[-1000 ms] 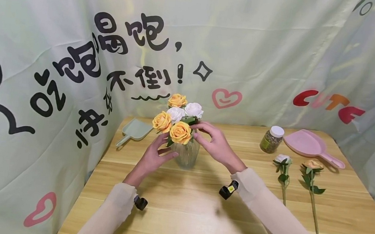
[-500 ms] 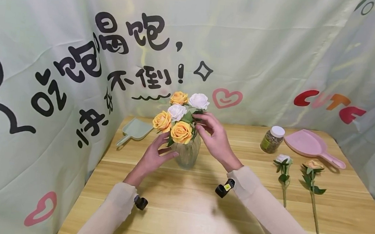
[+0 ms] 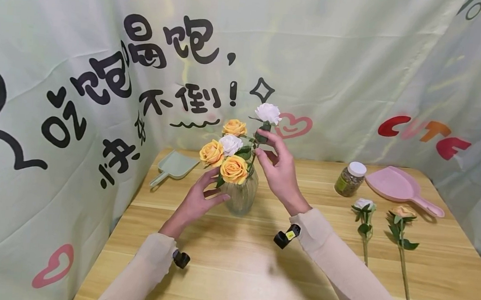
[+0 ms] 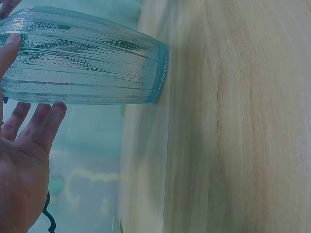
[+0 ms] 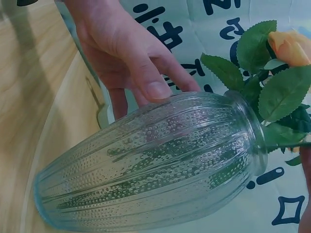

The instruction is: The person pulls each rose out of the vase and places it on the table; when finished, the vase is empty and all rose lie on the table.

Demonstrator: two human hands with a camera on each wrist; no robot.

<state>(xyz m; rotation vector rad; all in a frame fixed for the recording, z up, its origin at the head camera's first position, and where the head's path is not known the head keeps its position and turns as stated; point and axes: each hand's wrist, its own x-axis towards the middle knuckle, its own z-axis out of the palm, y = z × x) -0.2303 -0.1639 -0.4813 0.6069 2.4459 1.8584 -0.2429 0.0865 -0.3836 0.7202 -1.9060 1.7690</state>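
Note:
A ribbed glass vase stands upright on the wooden table, with orange roses and a white rose in its mouth. My left hand steadies the vase from the left, thumb on its near side and fingers round its far side, as the right wrist view shows on the glass. With thumb and fingers, my right hand pinches another white rose by its stem below the bloom. This rose is raised above the others; its lower stem is hidden behind leaves and the vase's mouth.
Right of the vase lie a loose white rose and an orange rose. Behind them are a white-lidded jar and a pink scoop. A pale green scoop lies at back left, before the printed curtain.
My right hand has risen with the white rose, lifting its bloom well above the bouquet and slightly right. The remaining blooms shifted a little; my left hand has stayed at the vase.

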